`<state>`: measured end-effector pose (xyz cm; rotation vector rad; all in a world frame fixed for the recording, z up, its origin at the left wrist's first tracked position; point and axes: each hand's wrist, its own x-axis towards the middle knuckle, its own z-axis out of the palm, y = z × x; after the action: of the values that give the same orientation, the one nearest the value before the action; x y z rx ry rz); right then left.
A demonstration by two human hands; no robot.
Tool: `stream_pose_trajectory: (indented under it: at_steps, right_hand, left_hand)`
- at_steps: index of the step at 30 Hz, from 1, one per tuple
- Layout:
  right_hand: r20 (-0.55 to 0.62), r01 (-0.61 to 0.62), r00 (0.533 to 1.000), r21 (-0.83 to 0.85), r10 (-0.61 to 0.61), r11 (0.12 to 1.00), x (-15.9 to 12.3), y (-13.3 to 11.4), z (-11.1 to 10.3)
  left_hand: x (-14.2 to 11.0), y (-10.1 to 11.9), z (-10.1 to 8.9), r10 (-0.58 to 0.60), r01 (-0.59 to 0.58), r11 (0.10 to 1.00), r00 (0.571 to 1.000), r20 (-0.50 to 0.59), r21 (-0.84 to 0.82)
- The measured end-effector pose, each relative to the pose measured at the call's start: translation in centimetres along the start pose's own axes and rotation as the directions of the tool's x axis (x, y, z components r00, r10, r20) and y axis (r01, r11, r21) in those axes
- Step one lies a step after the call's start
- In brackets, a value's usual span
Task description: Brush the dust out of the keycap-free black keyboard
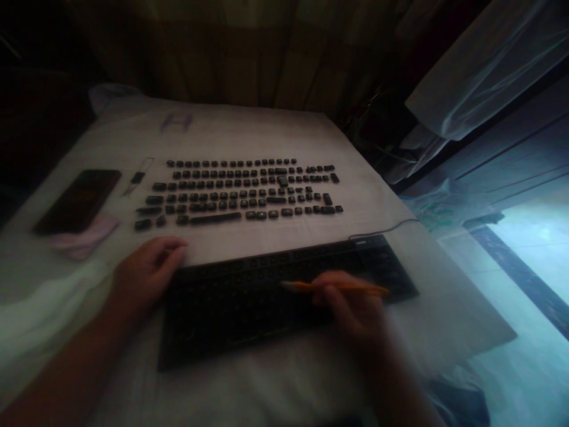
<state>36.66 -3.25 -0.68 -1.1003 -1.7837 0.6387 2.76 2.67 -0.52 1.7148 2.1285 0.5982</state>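
A black keyboard (231,302) lies at a slant on the cloth-covered table, its key bed dark and its keycaps off over much of it. My right hand (351,302) is closed around a small paintbrush (302,287) with an orange handle. The brush's pale tip points left, over the middle of the keyboard. At the keyboard's upper left corner is my left hand (149,270), fingers curled and thumb against the corner. Beyond the keyboard, loose black keycaps (216,217) are laid out in rows. The picture is dim and blurred, so fine contact is unclear.
A dark phone (80,201) lies at the left on a pink cloth (86,237). Near it is a small wire tool (138,177) with a black middle. The keyboard's cable (391,227) runs off the right table edge, where a plastic bag (438,207) is.
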Motion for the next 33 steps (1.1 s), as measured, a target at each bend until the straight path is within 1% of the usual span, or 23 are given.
stream_pose_trajectory:
  at_steps: [3,8,11,13,16,19,21,24,29,33]
  right_hand:
    - [-0.023,0.0,1.0,0.012,0.001,1.0,0.0,0.0,0.0]
    - [-0.089,0.015,0.996,0.028,-0.013,0.999,-0.1,0.0,0.0]
    - [-0.167,-0.024,0.986,0.039,0.03,0.999,-0.3,-0.3,0.1]
    - [-0.193,-0.048,0.98,0.044,0.056,0.998,-0.3,-0.4,0.1]
    - [-0.143,-0.024,0.989,0.032,0.029,0.999,-0.2,-0.2,0.0]
    - [-0.088,-0.009,0.996,-0.023,0.007,1.0,-0.2,0.3,0.0]
    - [-0.078,-0.028,0.997,-0.06,0.023,0.998,-0.2,0.5,0.0]
    - [-0.058,-0.059,0.997,-0.069,0.055,0.996,-0.3,0.7,0.1]
    - [-0.027,-0.033,0.999,-0.03,0.033,0.999,-0.1,0.4,0.3]
    - [-0.004,-0.048,0.999,-0.056,0.048,0.997,0.2,-0.1,0.4]
  left_hand:
    - [-0.1,0.0,0.0,-0.001,0.001,1.0,1.0,0.002,0.001]
    - [0.0,-0.4,0.1,0.029,-0.029,1.0,1.0,0.0,0.01]
    - [0.1,-0.5,0.1,0.028,-0.028,0.999,1.0,-0.003,0.016]
    - [0.1,-0.3,0.1,0.023,-0.023,1.0,1.0,0.002,0.02]
    - [0.0,-0.1,0.0,0.013,-0.014,1.0,1.0,0.015,0.016]
    - [0.0,0.1,-0.1,-0.002,0.002,1.0,1.0,0.024,0.011]
    - [-0.1,0.2,-0.2,0.0,-0.001,1.0,1.0,0.022,0.016]
    - [-0.1,0.1,-0.2,-0.002,0.002,1.0,1.0,0.017,0.018]
    - [0.0,-0.1,-0.1,-0.002,0.002,1.0,1.0,0.026,0.011]
    - [0.0,-0.1,-0.1,0.002,-0.003,1.0,1.0,0.024,0.014]
